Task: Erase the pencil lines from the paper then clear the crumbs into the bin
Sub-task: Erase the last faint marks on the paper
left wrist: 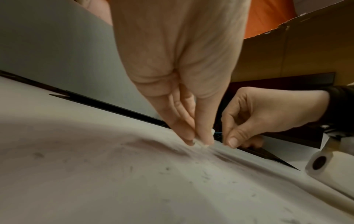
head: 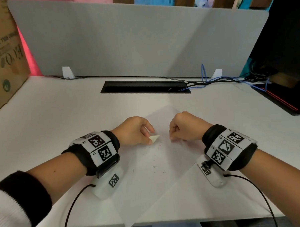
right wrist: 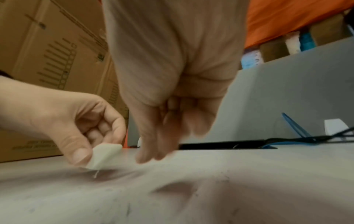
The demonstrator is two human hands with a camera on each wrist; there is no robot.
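A white sheet of paper [head: 158,182] lies cornerwise on the white desk [head: 50,122], one corner over the front edge. Dark eraser crumbs [head: 154,167] and faint pencil marks are scattered over its middle. My left hand [head: 151,139] pinches a small white eraser [head: 155,138] between thumb and fingers, its tip on the paper's upper part. The right wrist view shows the eraser [right wrist: 104,154] tilted, one corner down. My right hand [head: 172,138] is curled just to the right, thumb and forefinger tips [left wrist: 232,141] on the paper, nothing visible between them. No bin is in view.
A cardboard box [head: 2,60] stands at the left desk edge. A grey partition [head: 124,45] closes the back. A black cable slot [head: 144,86] lies behind the paper, with blue and black cables [head: 213,80] running right to a black monitor base [head: 280,97].
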